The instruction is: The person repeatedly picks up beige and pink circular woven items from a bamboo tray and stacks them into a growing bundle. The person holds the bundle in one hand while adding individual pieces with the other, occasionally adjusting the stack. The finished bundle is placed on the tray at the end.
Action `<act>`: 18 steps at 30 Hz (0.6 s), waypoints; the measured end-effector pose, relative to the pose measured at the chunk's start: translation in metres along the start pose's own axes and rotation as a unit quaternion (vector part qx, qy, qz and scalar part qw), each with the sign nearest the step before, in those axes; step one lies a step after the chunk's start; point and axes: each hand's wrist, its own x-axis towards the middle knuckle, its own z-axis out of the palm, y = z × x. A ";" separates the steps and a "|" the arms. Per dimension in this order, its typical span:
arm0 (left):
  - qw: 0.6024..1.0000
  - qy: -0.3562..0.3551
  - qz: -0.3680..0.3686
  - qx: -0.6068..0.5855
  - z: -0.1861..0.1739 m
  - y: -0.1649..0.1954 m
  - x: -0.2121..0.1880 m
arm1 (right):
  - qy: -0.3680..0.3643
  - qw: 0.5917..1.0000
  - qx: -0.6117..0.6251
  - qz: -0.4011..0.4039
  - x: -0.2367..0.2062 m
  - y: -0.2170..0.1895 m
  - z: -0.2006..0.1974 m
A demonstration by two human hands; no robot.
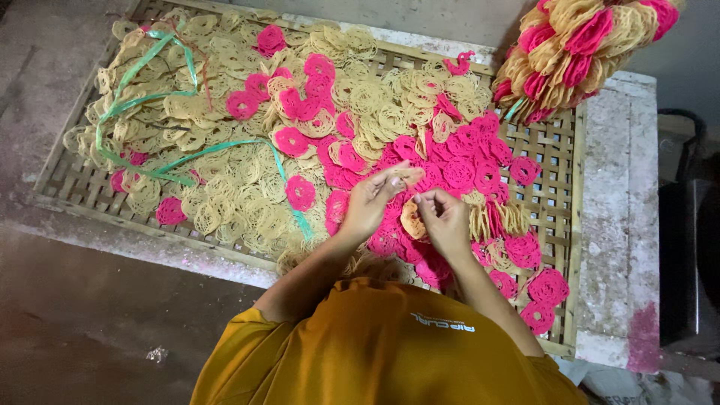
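Both hands [409, 206] raised, pinching beige noodle disc [411, 220]

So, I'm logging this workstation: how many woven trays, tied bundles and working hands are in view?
woven tray: 1
tied bundle of pink and cream lace discs: 1
hands: 2, the left hand pinching a cream disc, and the right hand
Total: 4

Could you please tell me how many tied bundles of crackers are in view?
1: a tied bundle of pink and cream crackers sits at the top right corner of the woven tray. Others may lie out of frame.
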 end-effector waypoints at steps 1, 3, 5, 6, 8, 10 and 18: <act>0.999 0.010 -0.026 -0.031 0.000 0.002 0.000 | -0.002 1.000 -0.004 0.001 0.001 0.001 0.000; 0.992 0.030 -0.077 -0.092 0.001 0.006 0.000 | -0.006 1.000 -0.012 0.002 0.003 0.003 0.001; 0.996 0.007 -0.073 -0.048 0.002 0.007 -0.001 | -0.003 1.000 0.009 0.013 0.003 0.004 0.002; 0.997 -0.004 -0.071 -0.026 0.003 0.007 -0.002 | -0.001 1.000 0.019 0.018 0.003 0.004 0.002; 0.997 -0.017 -0.070 -0.008 0.005 0.004 -0.004 | 0.006 0.999 0.043 0.020 0.004 0.004 0.003; 0.996 -0.012 -0.086 -0.017 0.006 -0.001 -0.005 | 0.007 0.998 0.061 0.024 0.003 0.003 0.005; 0.973 0.065 -0.178 0.135 0.001 0.010 0.006 | 0.048 0.991 -0.117 -0.051 0.001 -0.029 -0.012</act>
